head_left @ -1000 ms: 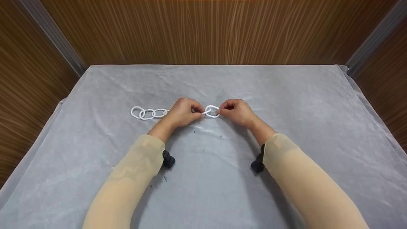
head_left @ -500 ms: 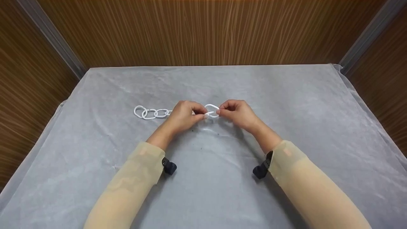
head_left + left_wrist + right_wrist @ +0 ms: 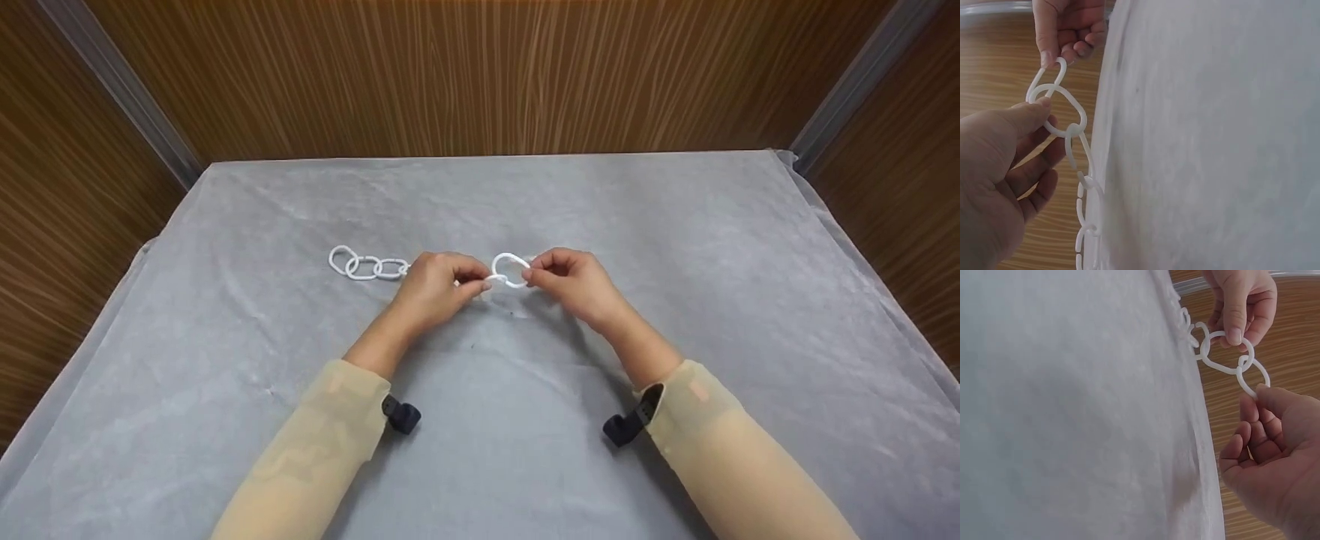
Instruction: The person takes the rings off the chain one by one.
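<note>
A white plastic chain [image 3: 365,268] of several open-gapped links lies on the grey cloth, running under my left hand [image 3: 442,289]. Thumb and fingertips of that hand pinch a chain link [image 3: 1083,115], seen closely in the left wrist view. My right hand [image 3: 581,289] pinches the end link [image 3: 510,256] by its right side. In the right wrist view the end link [image 3: 1265,372] passes through the link in my left hand, and both are held off the cloth. In the head view the left hand hides the chain's middle.
Grey cloth [image 3: 525,450] covers the table. Wood-grain panels [image 3: 480,75] stand behind it and at both sides. A dark wrist camera [image 3: 405,418] is strapped at the left cuff and another wrist camera [image 3: 621,430] at the right.
The chain's loose left end has slid rightward over the cloth. Both hands are slightly nearer the person, and the right hand has shifted right with the end link, which now stands more tilted.
</note>
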